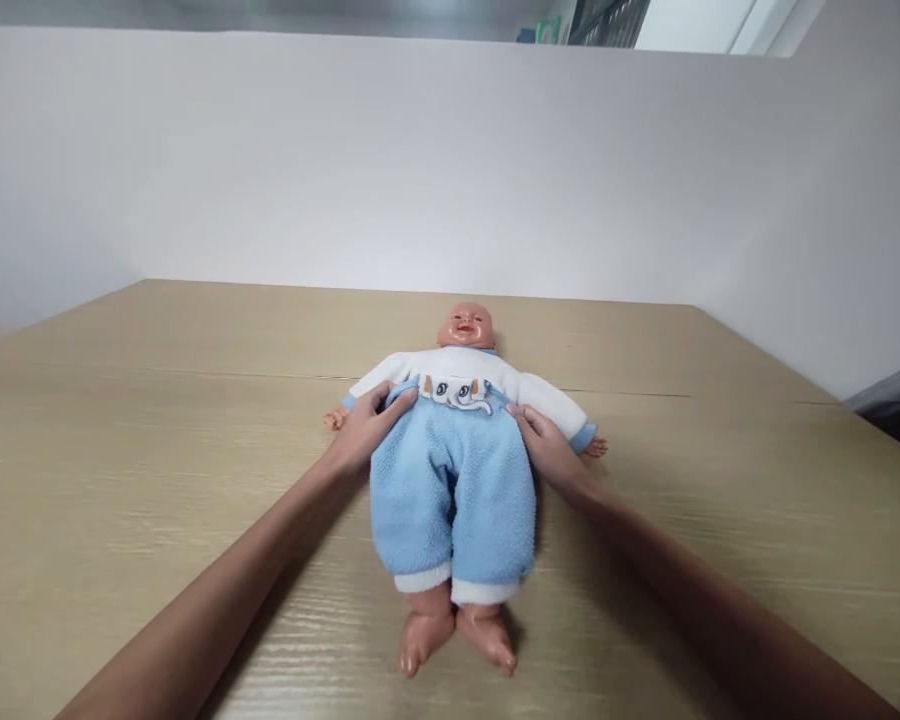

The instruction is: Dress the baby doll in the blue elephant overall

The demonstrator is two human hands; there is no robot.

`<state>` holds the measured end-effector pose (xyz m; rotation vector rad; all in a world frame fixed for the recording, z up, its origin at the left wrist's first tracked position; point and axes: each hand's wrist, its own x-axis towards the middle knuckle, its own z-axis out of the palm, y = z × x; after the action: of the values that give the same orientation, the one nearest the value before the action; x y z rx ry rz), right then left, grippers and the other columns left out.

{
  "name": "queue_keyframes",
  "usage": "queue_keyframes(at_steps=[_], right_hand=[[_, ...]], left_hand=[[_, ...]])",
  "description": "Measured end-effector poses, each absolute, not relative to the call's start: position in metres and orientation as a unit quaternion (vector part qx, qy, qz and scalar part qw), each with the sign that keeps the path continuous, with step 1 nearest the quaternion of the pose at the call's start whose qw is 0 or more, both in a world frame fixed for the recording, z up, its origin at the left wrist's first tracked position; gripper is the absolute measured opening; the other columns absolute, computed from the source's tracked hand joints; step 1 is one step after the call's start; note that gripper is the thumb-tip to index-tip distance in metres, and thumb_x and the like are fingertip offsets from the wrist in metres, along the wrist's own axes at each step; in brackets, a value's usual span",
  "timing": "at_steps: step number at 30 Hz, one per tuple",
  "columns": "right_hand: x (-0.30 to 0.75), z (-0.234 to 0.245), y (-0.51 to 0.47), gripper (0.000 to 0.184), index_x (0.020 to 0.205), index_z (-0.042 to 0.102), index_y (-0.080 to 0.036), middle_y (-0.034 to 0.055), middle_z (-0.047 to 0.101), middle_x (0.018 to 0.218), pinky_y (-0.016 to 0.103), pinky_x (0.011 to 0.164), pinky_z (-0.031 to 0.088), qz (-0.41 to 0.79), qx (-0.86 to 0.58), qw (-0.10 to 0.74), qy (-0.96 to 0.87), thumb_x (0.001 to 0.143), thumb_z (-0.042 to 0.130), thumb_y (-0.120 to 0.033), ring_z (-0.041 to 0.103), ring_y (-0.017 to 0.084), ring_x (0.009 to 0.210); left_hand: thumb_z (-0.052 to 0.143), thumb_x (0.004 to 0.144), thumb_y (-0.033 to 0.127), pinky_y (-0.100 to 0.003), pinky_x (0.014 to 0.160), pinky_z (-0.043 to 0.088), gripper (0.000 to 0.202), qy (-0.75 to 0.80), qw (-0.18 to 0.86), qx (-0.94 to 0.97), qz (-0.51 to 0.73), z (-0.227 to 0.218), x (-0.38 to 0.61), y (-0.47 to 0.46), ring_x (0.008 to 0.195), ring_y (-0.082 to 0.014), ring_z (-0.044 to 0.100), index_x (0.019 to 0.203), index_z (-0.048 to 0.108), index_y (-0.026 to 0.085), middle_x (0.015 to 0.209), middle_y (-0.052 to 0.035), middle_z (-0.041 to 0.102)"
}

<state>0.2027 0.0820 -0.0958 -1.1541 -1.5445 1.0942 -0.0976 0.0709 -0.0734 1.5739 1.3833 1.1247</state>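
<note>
Left hand (367,425) and right hand (546,440) each pinch the waistband of fluffy blue fleece trousers (454,490) on a plastic doll (466,326) lying face-up on the wood-grain tabletop (120,450); its white top (461,366) bears a small print (456,392), perhaps cartoon eyes.

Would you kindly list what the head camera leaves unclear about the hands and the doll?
- Head view: whether the left hand pinches the blue trousers or only presses; the hand itself covers the contact.
- Head view: the grip of the right hand, hidden under its palm.
- Head view: the back of the doll, against the table.
</note>
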Motion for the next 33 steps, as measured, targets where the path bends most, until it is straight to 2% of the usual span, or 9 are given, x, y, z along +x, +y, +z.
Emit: queue_keyframes(at_steps=[4,9,12,16,19,22,27,30,33], right_hand=[[0.203,-0.102,0.068,0.040,0.106,0.077,-0.029,0.0032,0.080,0.111,0.045,0.119,0.047,0.566,-0.410,0.480,-0.530,0.091,0.072,-0.067,0.067,0.030,0.122],[0.195,-0.099,0.065,0.041,0.122,0.076,-0.031,0.0048,0.082,0.118,0.045,0.114,0.057,0.676,-0.406,0.473,-0.393,0.095,0.071,-0.061,0.072,0.030,0.126],[0.205,-0.099,0.070,0.043,0.123,0.076,-0.030,0.0034,0.080,0.123,0.043,0.120,0.052,0.631,-0.400,0.468,-0.473,0.093,0.076,-0.060,0.070,0.028,0.127],[0.228,-0.093,0.070,0.041,0.113,0.079,-0.026,0.0047,0.079,0.117,0.046,0.125,0.043,0.505,-0.413,0.381,-0.655,0.098,0.069,-0.063,0.067,0.030,0.122],[0.231,-0.090,0.063,0.044,0.115,0.078,-0.025,0.0055,0.077,0.118,0.047,0.127,0.039,0.451,-0.416,0.352,-0.707,0.102,0.062,-0.064,0.065,0.030,0.121],[0.220,-0.095,0.060,0.050,0.128,0.073,-0.027,0.0044,0.074,0.132,0.043,0.130,0.036,0.517,-0.416,0.405,-0.629,0.099,0.064,-0.067,0.062,0.029,0.131],[0.206,-0.107,0.065,0.046,0.115,0.070,-0.030,0.0029,0.074,0.119,0.039,0.114,0.049,0.586,-0.428,0.495,-0.478,0.090,0.073,-0.068,0.064,0.027,0.123],[0.205,-0.096,0.060,0.033,0.099,0.065,-0.028,0.0015,0.066,0.098,0.037,0.096,0.051,0.498,-0.437,0.489,-0.567,0.098,0.067,-0.061,0.061,0.025,0.101],[0.202,-0.077,0.054,0.030,0.094,0.059,-0.027,-0.0003,0.054,0.087,0.035,0.084,0.044,0.394,-0.436,0.479,-0.652,0.104,0.061,-0.055,0.051,0.022,0.086]], left_hand=[[0.077,0.089,0.064,-0.037,0.089,0.051,0.047,0.491,0.508,0.518,0.482,-0.092,-0.107,0.055,0.103,-0.0286,0.068,0.108,0.076,0.021,0.108,-0.0075,0.076],[0.080,0.089,0.060,-0.040,0.093,0.056,0.057,0.437,0.632,0.421,0.481,-0.093,-0.102,0.045,0.105,-0.0315,0.073,0.130,0.074,0.021,0.118,-0.0117,0.079],[0.077,0.092,0.059,-0.038,0.093,0.055,0.053,0.430,0.603,0.482,0.468,-0.087,-0.104,0.044,0.102,-0.0276,0.071,0.130,0.072,0.023,0.117,-0.0085,0.077],[0.068,0.096,0.061,-0.035,0.084,0.050,0.040,0.478,0.476,0.621,0.399,-0.081,-0.122,0.048,0.090,-0.0235,0.062,0.105,0.071,0.022,0.097,-0.0026,0.069],[0.065,0.098,0.057,-0.039,0.104,0.046,0.036,0.486,0.394,0.680,0.382,-0.082,-0.131,0.049,0.113,-0.0282,0.060,0.108,0.070,0.024,0.112,-0.0042,0.068],[0.061,0.100,0.056,-0.040,0.117,0.039,0.039,0.502,0.419,0.644,0.397,-0.087,-0.126,0.047,0.136,-0.0314,0.052,0.124,0.069,0.026,0.132,-0.0051,0.067],[0.058,0.101,0.052,-0.035,0.106,0.043,0.030,0.516,0.445,0.556,0.476,-0.091,-0.110,0.043,0.122,-0.0280,0.056,0.112,0.064,0.025,0.121,-0.0036,0.067],[0.059,0.102,0.051,-0.031,0.095,0.043,0.027,0.492,0.447,0.563,0.490,-0.082,-0.104,0.041,0.103,-0.0223,0.056,0.103,0.061,0.024,0.104,-0.0007,0.063],[0.061,0.102,0.054,-0.029,0.082,0.042,0.032,0.467,0.427,0.602,0.488,-0.065,-0.095,0.040,0.086,-0.0193,0.052,0.098,0.060,0.023,0.091,0.0006,0.058]])
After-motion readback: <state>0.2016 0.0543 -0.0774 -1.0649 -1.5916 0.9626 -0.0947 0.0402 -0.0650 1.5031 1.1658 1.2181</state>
